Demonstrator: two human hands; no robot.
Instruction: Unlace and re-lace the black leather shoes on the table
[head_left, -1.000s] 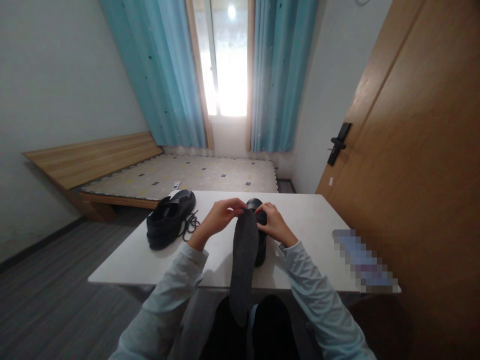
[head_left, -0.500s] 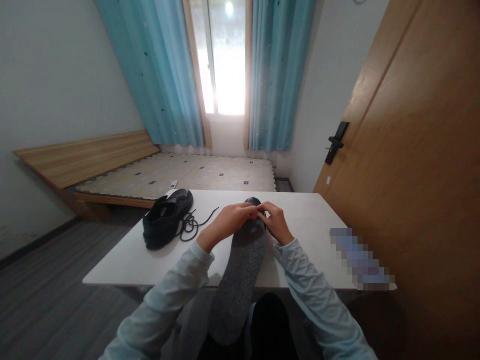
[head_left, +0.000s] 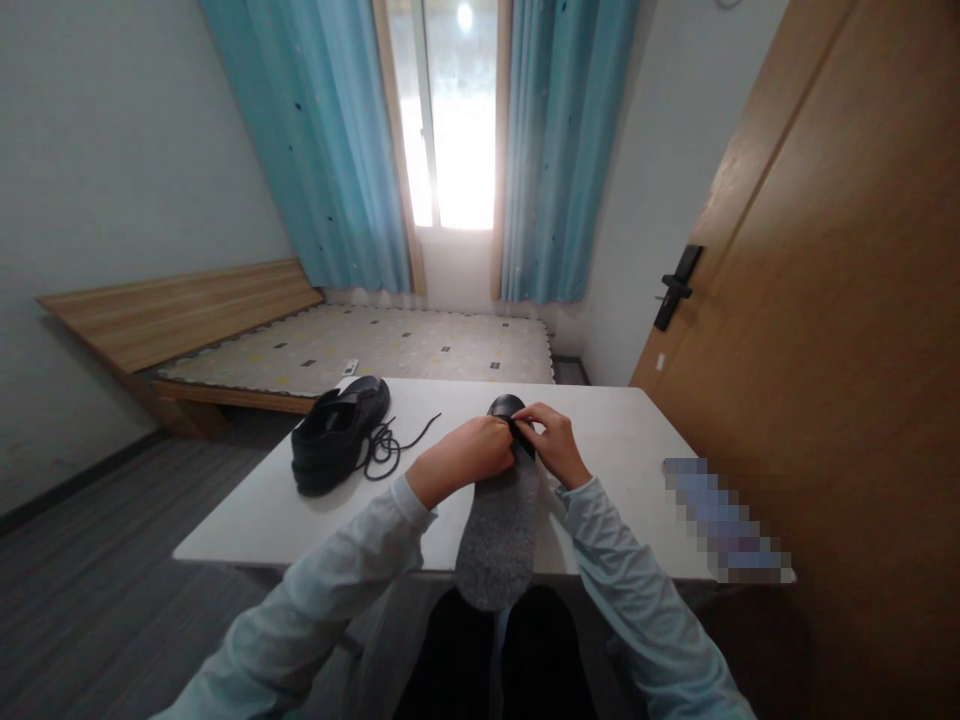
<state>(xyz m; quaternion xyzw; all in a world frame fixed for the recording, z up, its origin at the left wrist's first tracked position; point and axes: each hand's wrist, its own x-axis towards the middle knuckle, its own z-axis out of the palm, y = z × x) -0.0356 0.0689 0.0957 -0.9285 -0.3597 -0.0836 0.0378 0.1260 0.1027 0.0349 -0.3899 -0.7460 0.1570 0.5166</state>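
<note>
A black shoe (head_left: pixel 507 404) lies in front of me on the table, its toe pointing away and much of it hidden by my hands. A long grey insole (head_left: pixel 501 545) runs from the shoe's opening toward me, its rounded near end hanging past the table edge above my legs. Fingers curled, my left hand (head_left: pixel 480 446) is closed on the insole's far part at the opening. On the other side my right hand (head_left: pixel 553 442) pinches the shoe's dark edge. To the left sits a second black shoe (head_left: pixel 326 440) with a loose black lace (head_left: pixel 384 450) beside it.
The white table (head_left: pixel 600 430) spans the space before me. A blurred bluish item (head_left: pixel 724 520) lies at its right edge. Behind stands a bed (head_left: pixel 412 340) beneath a curtained window; a wooden door (head_left: pixel 825 300) is at the right.
The insole has moved away from me, with its near end now closer to the table edge. My left hand has curled from flatter fingers into a closed grip. The right hand has barely moved.
</note>
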